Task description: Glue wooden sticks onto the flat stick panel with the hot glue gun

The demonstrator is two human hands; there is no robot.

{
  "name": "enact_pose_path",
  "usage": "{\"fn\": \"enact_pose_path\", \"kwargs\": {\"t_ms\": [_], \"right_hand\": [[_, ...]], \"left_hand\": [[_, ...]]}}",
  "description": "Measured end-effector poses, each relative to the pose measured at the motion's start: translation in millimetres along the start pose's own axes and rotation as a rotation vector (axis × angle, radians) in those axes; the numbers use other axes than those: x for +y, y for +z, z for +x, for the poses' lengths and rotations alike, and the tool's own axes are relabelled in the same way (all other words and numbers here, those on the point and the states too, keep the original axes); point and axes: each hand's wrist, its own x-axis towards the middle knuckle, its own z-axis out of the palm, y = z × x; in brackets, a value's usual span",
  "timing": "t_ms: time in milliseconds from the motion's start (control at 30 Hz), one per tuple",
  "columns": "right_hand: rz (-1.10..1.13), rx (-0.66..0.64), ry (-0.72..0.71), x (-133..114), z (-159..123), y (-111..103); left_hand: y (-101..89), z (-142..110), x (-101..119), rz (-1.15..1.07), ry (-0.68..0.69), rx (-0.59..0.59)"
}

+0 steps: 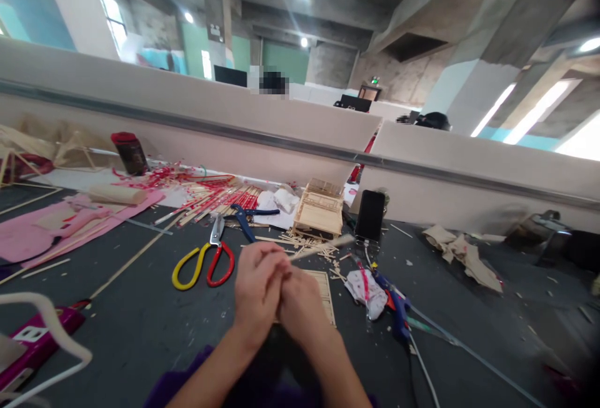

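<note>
As the left hand (257,283) met the right hand (307,302): fingers were curled, pressed together over the panel (327,289); grip inside was hidden.
Wooden stick (330,247): stuck out of the joined hands, toward the far right of the panel; couldn't tell which hand had it.
Panel: lay on the desk (154,339), built of thin strips, mostly covered by the hands, right part visible.
Offcuts (304,247): scattered just beyond the panel.
Wooden model (319,209): sat past the offcuts, beyond the panel.
Scissors (215,239): left of the panel, one yellow handle, one red.
Blue-handled cutter (244,223): beyond the panel, to the left.
Red-and-pale sticks (229,200): piled farther off, same side of the panel.
Crumpled paper (365,294): just right of the panel.
Glue gun (399,314): right of the panel, past that paper.
Phone (370,215): stood beyond the panel, off to the right, screen dark.
</note>
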Motion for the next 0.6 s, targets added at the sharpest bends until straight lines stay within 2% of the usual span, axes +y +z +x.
{"fn": "enact_pose_path", "kwargs": {"t_ms": [67, 167, 233, 333, 433, 533, 600], "right_hand": [[0.194, -0.024, 0.090, 13.0, 5.4, -17.7], [0.572, 0.013, 0.295, 31.5, 10.9, -33.0], [0.717, 0.014, 0.354, 41.0, 12.1, -35.8], [0.740, 0.058, 0.390, 49.4, 11.5, -33.9], [0.692, 0.172, 0.433, 52.7, 10.0, -30.8], [0.694, 0.336, 0.538, 53.9, 8.8, -31.2], [0.745, 0.466, 0.591, 54.4, 8.7, -34.0]], "left_hand": [[4.6, 2.3, -13.1, -0.109, -0.150, 0.024], [19.1, -1.2, -20.8, -0.203, -0.214, -0.139], [28.6, -3.5, -18.0, -0.236, -0.208, -0.231], [37.2, -3.1, -11.3, -0.269, -0.177, -0.295], [38.2, -2.5, -12.0, -0.291, -0.160, -0.317], [33.2, -4.6, -21.6, -0.298, -0.211, -0.281], [27.4, -5.3, -30.4, -0.321, -0.298, -0.220]]}}
